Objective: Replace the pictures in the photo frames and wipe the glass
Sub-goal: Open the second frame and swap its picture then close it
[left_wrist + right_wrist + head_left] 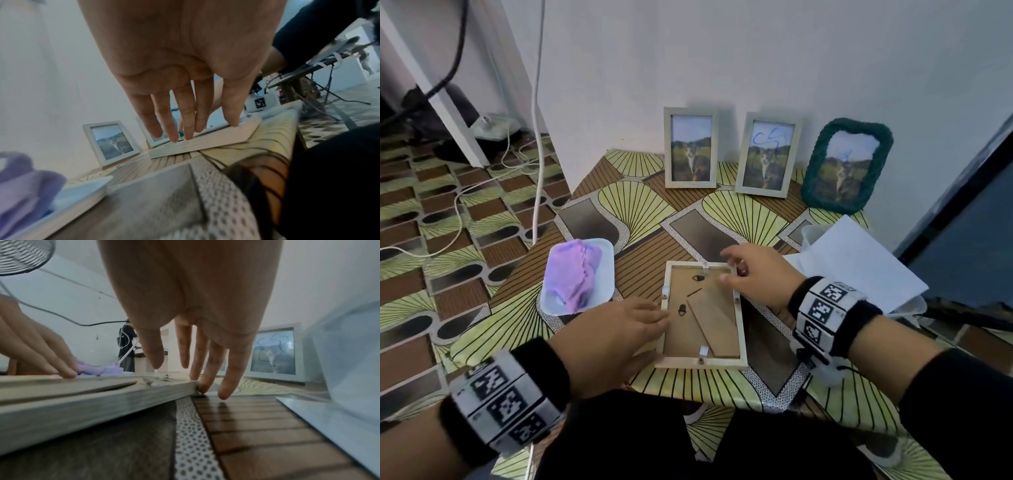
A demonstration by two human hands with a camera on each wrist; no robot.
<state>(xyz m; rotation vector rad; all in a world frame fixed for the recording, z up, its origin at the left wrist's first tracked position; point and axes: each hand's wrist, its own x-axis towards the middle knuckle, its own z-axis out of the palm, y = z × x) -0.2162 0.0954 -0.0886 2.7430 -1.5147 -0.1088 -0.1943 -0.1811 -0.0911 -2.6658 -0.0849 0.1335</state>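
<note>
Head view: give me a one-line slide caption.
Both hands, left hand and right hand, touch a face-down photo frame on the patterned table, three picture frames against the wall.

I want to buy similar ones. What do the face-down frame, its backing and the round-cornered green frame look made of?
Face-down frame: pale wood, matte, faint grain, probably. Its backing board: brown fibreboard or cardboard, dull and flat. Green frame: wrapped cord or yarn, judging by ribbed twists.

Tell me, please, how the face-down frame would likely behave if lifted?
The face-down frame looks rigid, so it should lift flat. Its hinged stand flap may swing open. Its glass, hidden underneath, is probably fragile.
</note>
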